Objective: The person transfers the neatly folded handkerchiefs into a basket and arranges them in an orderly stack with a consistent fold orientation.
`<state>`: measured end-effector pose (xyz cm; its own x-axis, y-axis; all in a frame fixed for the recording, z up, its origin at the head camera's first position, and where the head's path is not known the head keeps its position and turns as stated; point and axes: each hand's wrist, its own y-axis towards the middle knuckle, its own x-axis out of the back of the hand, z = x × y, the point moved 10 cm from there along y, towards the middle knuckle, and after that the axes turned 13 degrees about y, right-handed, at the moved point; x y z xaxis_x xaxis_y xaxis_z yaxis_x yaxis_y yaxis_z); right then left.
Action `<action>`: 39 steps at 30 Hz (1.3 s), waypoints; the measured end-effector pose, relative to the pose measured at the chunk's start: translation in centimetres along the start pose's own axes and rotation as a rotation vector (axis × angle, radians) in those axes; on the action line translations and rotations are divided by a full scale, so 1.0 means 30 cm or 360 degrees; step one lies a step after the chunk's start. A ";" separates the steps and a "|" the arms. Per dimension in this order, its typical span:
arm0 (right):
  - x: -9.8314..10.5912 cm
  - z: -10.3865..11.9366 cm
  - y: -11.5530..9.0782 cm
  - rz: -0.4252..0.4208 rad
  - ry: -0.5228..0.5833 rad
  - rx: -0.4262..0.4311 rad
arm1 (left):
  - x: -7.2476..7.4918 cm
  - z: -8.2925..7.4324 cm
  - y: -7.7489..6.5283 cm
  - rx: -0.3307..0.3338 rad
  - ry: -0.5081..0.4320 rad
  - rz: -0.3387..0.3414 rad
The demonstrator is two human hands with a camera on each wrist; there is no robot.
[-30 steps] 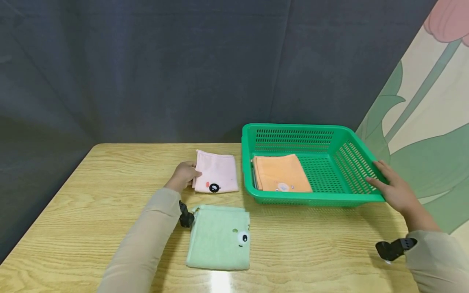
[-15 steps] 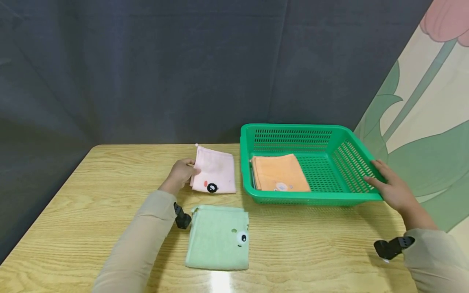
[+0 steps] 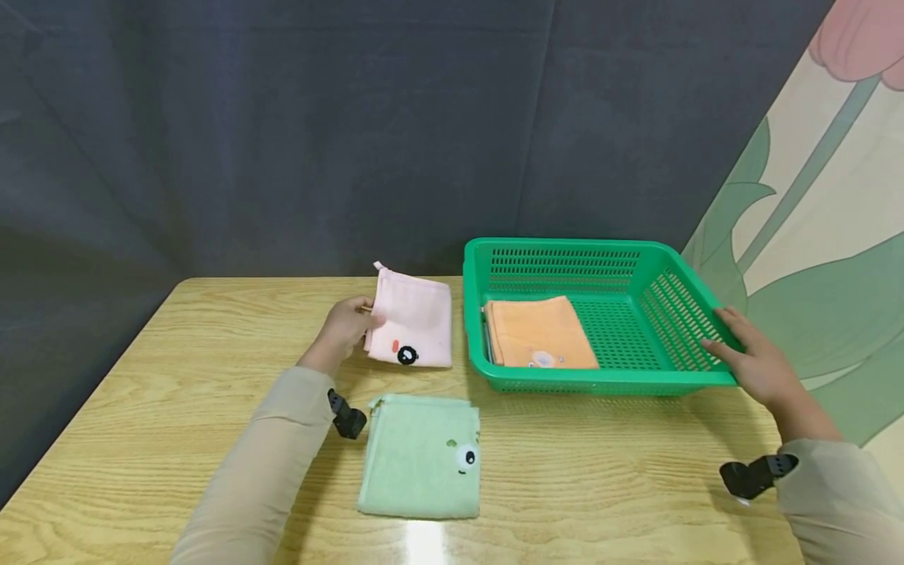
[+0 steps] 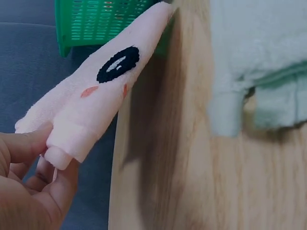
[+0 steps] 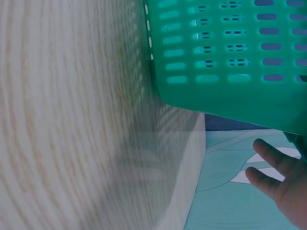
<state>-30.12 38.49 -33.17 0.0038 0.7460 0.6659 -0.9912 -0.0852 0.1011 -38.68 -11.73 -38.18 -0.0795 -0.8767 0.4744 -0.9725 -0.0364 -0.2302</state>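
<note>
My left hand (image 3: 342, 329) pinches the left edge of a folded pink towel (image 3: 413, 314), thumb on top and fingers beneath. In the left wrist view the pink towel (image 4: 88, 108) tilts up off the table, its black embroidered eye facing the camera. My right hand (image 3: 763, 373) holds the right rim of a green plastic basket (image 3: 600, 379), thumb over the inside. Two of its fingers (image 5: 273, 158) show straight below the rim in the right wrist view. Inside the basket, at its left end, lies a folded orange towel (image 3: 540, 333), with a darker edge beneath it.
A folded light green towel (image 3: 420, 463) lies on the wooden table (image 3: 586, 479) in front of the pink one. Behind the table hangs a dark curtain (image 3: 339, 141). A wall with painted flowers (image 3: 840, 259) stands close on the right.
My left hand has lifted the pink towel off the table, moving it slightly up and left. The right hand stays on the basket rim, and the basket has barely shifted in view.
</note>
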 end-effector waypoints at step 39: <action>0.001 -0.014 0.002 0.0005 0.0022 -0.0017 | 0.154 -0.157 -0.081 -0.0233 -0.0231 -0.0202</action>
<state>-30.23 38.78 -33.46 -0.0008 0.7547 0.6561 -0.9926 -0.0803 0.0911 -37.71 -13.44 -31.42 0.0673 -0.9298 0.3619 -0.9949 -0.0898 -0.0457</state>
